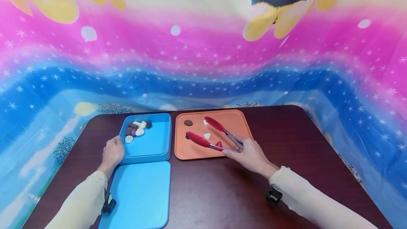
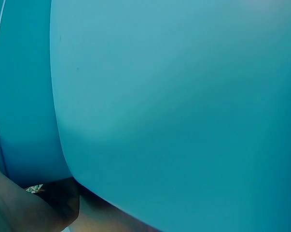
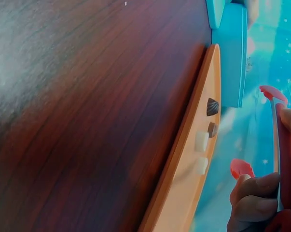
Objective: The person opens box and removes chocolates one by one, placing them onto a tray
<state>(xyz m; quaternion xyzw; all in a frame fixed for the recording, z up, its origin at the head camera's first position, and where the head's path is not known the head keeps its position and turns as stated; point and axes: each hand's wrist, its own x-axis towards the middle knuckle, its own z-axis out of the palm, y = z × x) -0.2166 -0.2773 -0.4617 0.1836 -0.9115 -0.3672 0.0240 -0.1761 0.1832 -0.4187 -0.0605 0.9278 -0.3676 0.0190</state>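
My left hand [image 1: 113, 150] holds the left wall of a blue box [image 1: 147, 158], thumb near the rim; most of its fingers are hidden. Inside the box lies a cluster of white and brown chocolates [image 1: 140, 131]. My right hand [image 1: 251, 155] grips red-tipped metal tongs [image 1: 198, 139], their arms spread wide above an orange tray [image 1: 194, 153]. On the tray are a round brown chocolate [image 1: 188, 123], a white chocolate [image 1: 207, 136], a second white one partly behind the far tong tip, and a dark ridged chocolate [image 3: 212, 107], which the near tip overlaps in the head view.
A flat blue lid [image 1: 140, 193] lies in front of the box on the dark wooden table [image 1: 206, 193]. The orange tray stands close to the box's right side. A printed cloth [image 1: 203, 63] hangs behind the table and along its sides.
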